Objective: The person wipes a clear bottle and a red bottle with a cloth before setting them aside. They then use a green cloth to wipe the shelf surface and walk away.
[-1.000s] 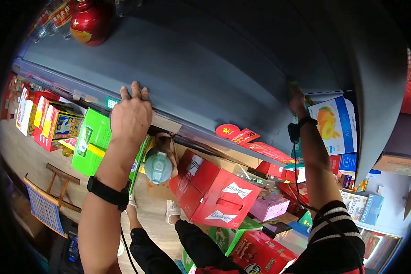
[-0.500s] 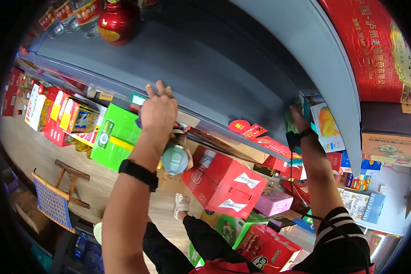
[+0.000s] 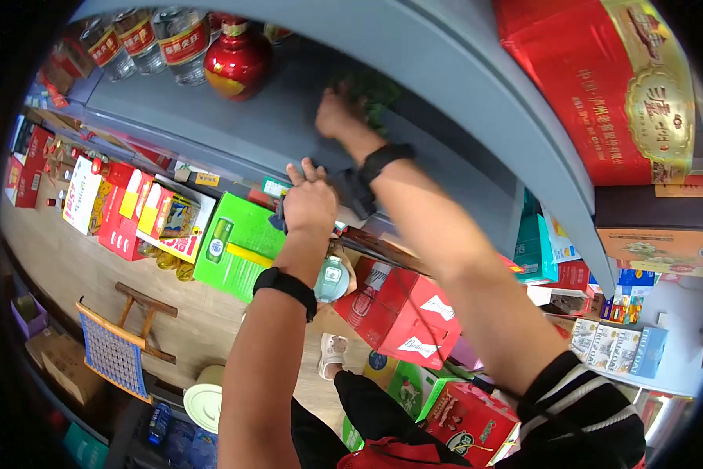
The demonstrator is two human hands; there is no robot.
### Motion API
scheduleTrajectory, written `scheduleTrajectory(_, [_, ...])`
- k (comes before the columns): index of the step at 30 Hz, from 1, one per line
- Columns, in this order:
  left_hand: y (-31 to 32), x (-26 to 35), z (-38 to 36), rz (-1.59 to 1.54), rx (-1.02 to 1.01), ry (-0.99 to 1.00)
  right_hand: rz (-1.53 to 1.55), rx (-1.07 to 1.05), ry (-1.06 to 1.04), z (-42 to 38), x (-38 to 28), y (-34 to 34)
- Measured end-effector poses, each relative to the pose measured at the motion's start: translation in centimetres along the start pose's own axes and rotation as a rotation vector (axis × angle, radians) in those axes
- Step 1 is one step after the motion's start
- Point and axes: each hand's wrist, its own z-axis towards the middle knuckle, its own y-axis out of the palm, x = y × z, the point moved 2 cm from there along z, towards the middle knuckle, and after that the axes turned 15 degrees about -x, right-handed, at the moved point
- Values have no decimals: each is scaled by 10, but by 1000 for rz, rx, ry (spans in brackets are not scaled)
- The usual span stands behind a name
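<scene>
My right hand (image 3: 340, 117) reaches deep onto a grey shelf (image 3: 172, 113), its fingers closed on a crumpled green cloth (image 3: 379, 94) pressed to the surface near the back. At the shelf's front edge rests my left hand (image 3: 311, 202), fingers stretched over the lip; a bit of something dark blue shows beside its thumb side. A dark, blurred piece (image 3: 355, 191) hangs under my right wrist. Left of the cloth stands a round red bottle (image 3: 238, 66), and beyond it are several clear bottles (image 3: 183, 47) with red labels.
Below the shelf stand a green carton (image 3: 238, 234), a red beer carton (image 3: 398, 313) and a pale blue-green lidded container (image 3: 332, 277). A chair (image 3: 117, 344) is on the floor at left. Large red boxes (image 3: 586, 94) fill the upper right.
My right hand has swept the green cloth from the shelf's right end leftward toward the red bottle. The view has shifted; my left hand stays at the front edge.
</scene>
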Motion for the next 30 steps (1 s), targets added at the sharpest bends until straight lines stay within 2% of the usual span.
scheduleTrajectory(2, [5,-2,3,-97,5,-1,166,30,-62,-24,2,-3])
scheduleTrajectory(4, [5,2,6,15,-37,-26,268,31,-188,-30,32,10])
scheduleTrajectory(7, [10,-1,7,11,-21,-26,174,-20,-416,-43,93,27])
scheduleTrajectory(9, [8,-2,3,30,-11,-28,159,-199,-333,-88,137,6])
scheduleTrajectory(11, [8,-1,3,65,1,-40,29,-248,-174,-136,183,6])
scheduleTrajectory(12, [9,0,3,78,10,-41,-94,-155,-150,-155,213,19])
scheduleTrajectory(14, [11,-1,4,107,28,-44,17,-137,-109,-176,303,84])
scheduleTrajectory(16, [8,-1,2,104,27,-40,65,-162,-38,-208,367,122])
scheduleTrajectory(20, [3,0,-3,68,48,-34,96,-238,95,-243,435,168])
scheduleTrajectory(23, [1,0,-5,55,46,-11,84,-290,142,-236,454,190])
scheduleTrajectory(26, [7,-2,3,85,40,-21,66,-296,78,-199,435,194])
scheduleTrajectory(28, [5,-1,1,50,35,-10,156,-260,0,-164,385,165])
scheduleTrajectory(30, [8,-2,2,50,47,-6,253,-323,-57,-138,285,96])
